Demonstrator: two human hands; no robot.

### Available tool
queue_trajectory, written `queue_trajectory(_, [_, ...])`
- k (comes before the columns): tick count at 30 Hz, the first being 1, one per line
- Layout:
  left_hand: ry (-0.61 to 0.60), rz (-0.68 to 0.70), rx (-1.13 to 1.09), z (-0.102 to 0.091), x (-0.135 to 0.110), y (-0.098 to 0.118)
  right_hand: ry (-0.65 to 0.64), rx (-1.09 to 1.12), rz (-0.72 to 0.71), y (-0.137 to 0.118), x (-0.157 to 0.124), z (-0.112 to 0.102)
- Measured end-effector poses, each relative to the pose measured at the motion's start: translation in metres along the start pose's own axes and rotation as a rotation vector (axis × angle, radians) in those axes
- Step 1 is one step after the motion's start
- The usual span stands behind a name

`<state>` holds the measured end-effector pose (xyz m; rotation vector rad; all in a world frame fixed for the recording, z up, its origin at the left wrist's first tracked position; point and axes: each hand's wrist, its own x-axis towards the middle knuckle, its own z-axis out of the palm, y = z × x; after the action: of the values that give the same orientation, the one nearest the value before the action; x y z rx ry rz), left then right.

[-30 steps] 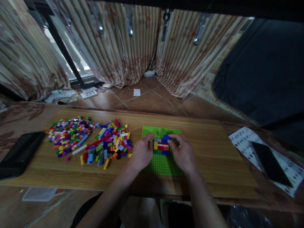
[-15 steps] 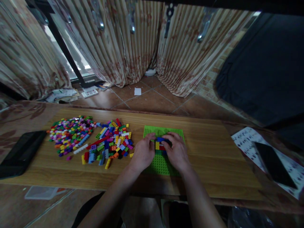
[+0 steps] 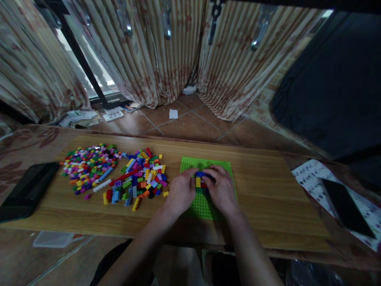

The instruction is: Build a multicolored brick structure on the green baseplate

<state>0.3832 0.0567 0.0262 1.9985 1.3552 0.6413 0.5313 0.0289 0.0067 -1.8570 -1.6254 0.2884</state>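
Since a second earlier, the right hand (image 3: pixel 222 188) had shifted leftward, bringing the blue brick (image 3: pixel 200 174) from the far right corner of the small assembly to a spot along its far edge, nearer the left hand (image 3: pixel 180 191); the left hand had stayed at the assembly's left side. The right thumb and forefinger were closed on the blue brick, gripping its right part, and this hand hid much of the assembly. The left fingers were curled, their tips at the brick's left end, though whether they pinched it or merely steadied it could not be told. Just below the blue brick showed yellow bricks (image 3: pixel 198 182) with a bit of red beside them, all on the green studded baseplate (image 3: pixel 205 209), which lay on the wooden tabletop (image 3: pixel 268 198) under both hands. To the left of the baseplate spread a heap of larger mixed bricks (image 3: pixel 143 178), and beyond it a heap of small bricks (image 3: pixel 89 165), with a long white brick (image 3: pixel 102 185) near the two. A black tablet (image 3: pixel 28 190) lay at the table's left end. Well to the right, a dark smartphone (image 3: pixel 347 207) rested on a printed sheet (image 3: pixel 309 174).
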Motion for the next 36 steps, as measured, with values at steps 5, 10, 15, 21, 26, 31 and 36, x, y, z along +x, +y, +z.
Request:
queue_trajectory(5, [0.032,0.16,0.12,0.006,-0.001,-0.006,-0.008,-0.019,0.009,-0.002,0.0,0.0])
queue_trajectory(10, [0.014,0.228,0.263,0.012,-0.002,-0.01,0.001,-0.023,0.017,-0.002,0.0,0.001])
queue_trajectory(15, [-0.036,0.196,0.297,0.011,-0.003,-0.007,0.013,-0.011,0.005,0.002,0.002,0.003])
queue_trajectory(21, [-0.052,0.166,0.296,0.009,-0.003,-0.005,0.023,0.014,0.004,0.003,0.001,0.006])
queue_trajectory(26, [-0.037,0.183,0.268,0.01,-0.004,-0.007,0.013,0.089,0.032,0.003,0.001,0.002])
queue_trajectory(31, [-0.024,0.213,0.26,0.009,-0.005,-0.009,0.086,0.281,0.115,0.013,0.004,-0.006])
queue_trajectory(36, [-0.008,0.221,0.214,0.007,-0.004,-0.011,0.18,0.305,0.198,0.019,0.006,-0.012])
